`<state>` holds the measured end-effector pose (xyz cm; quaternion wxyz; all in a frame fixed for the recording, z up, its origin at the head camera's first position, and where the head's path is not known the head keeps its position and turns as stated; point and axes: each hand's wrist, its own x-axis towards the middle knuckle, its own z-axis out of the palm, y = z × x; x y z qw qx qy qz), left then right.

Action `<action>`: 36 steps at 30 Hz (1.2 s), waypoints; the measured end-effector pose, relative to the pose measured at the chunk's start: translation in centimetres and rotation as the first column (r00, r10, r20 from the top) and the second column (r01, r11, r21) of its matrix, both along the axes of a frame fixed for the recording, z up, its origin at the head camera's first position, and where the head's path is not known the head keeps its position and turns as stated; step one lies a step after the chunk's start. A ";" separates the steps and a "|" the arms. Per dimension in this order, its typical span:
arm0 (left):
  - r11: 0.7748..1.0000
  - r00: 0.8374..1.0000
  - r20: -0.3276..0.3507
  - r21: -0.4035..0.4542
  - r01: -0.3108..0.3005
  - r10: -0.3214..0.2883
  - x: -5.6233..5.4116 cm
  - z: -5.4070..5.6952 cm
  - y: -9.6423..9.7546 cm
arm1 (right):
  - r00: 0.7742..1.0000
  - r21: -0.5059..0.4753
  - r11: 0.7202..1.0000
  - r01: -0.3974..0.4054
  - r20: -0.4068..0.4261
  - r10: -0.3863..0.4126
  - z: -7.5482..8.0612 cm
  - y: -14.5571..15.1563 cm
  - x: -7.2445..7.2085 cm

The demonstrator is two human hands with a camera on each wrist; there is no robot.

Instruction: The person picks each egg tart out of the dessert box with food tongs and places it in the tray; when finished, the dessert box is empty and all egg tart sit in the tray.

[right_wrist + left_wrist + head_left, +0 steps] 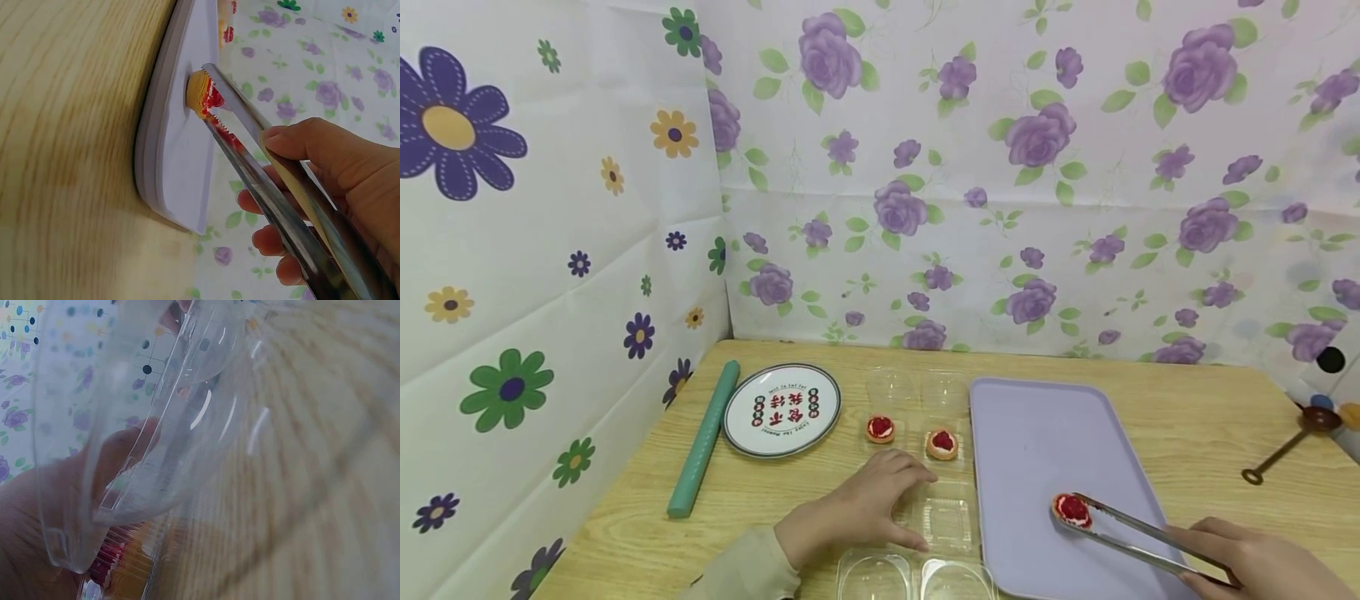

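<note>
My right hand [1255, 558] grips metal tongs [1138, 533], their tips on either side of a small red-topped tart [1072, 510]. In the right wrist view, the tart [201, 95] is at the lilac tray's surface [187, 150], between the serrated tips. Over the left side of a clear plastic box [946, 521], my left hand [868, 504] has its thumb and fingers spread apart. Two more tarts sit in box compartments, one to the left [880, 429] and another to the right [942, 444]. Clear plastic [206, 419] partly covers the left wrist view; finger contact is unclear.
The lilac tray [1037, 442] lies right of the plastic box. A white plate with printed characters [782, 410] and a green rolling pin [703, 442] are on the left. A long-handled ladle [1292, 437] lies at the far right of the wooden table.
</note>
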<state>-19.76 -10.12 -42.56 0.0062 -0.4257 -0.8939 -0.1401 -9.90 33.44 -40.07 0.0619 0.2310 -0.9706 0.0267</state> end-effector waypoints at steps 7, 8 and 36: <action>1.000 1.000 -0.010 -0.018 -0.007 0.006 0.0 0.1 0.1 | 0.993 0.034 0.993 0.109 0.034 -0.110 -0.7 0.3 0.4; 1.000 1.000 -0.010 -0.019 -0.008 0.008 0.0 0.1 0.2 | 0.991 0.038 0.992 0.124 0.040 -0.126 -0.9 0.4 0.4; 0.999 1.000 -0.007 0.043 0.003 -0.003 0.4 2.2 -1.5 | 0.996 -0.028 0.999 -0.015 -0.086 0.013 5.3 -3.0 0.2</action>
